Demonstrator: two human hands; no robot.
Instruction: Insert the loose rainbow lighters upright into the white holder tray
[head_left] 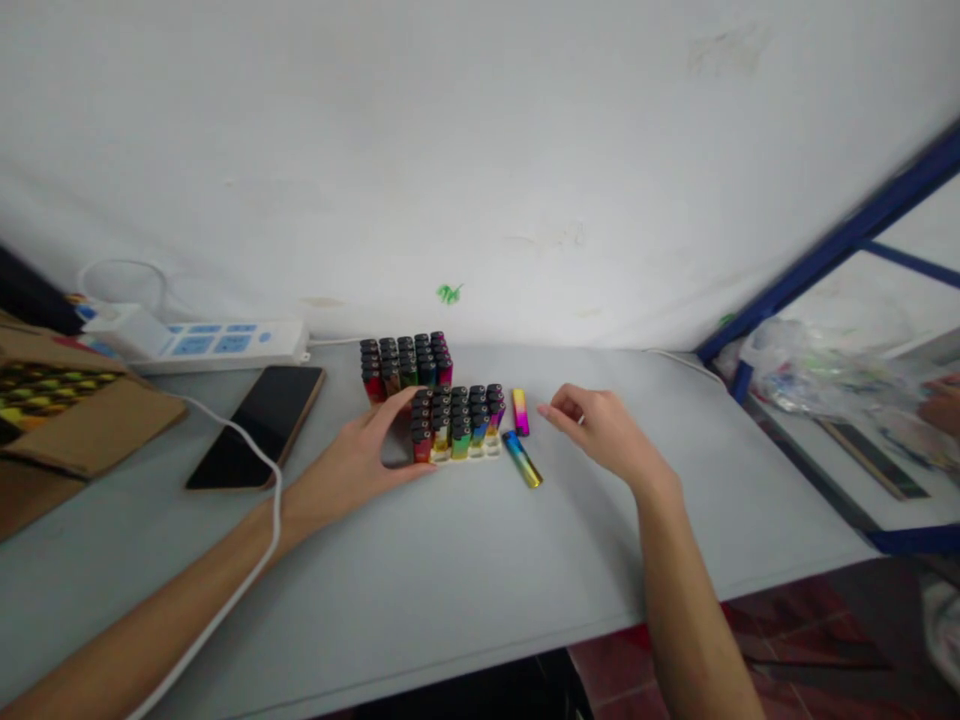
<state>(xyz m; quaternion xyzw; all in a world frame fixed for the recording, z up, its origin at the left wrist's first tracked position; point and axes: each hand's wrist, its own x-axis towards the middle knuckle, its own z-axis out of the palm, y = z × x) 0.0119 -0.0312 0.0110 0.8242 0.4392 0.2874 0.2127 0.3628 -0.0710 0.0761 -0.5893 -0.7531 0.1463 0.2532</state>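
My left hand (360,455) is wrapped round the left end of a white lighter tray (469,455), its thumb along the front and its fingers behind. Rows of black-topped lighters (460,415) in several colours stand upright in the tray, and a few slots at its front right hold none. Just right of the tray lie two loose lighters: a yellow-and-pink lighter (520,412) and a blue-and-gold lighter (523,460). My right hand (592,425) hovers to the right of them, touching neither. Its fingers are curled together, and nothing shows in them.
Behind the tray stands another block of lighters (405,362). On the left are a phone (259,430), a white power strip (232,343) and an open cardboard box (82,410). A white cable (276,500) crosses my left forearm. Beyond a blue frame (825,255), another person's hand (941,402) shows near plastic bags.
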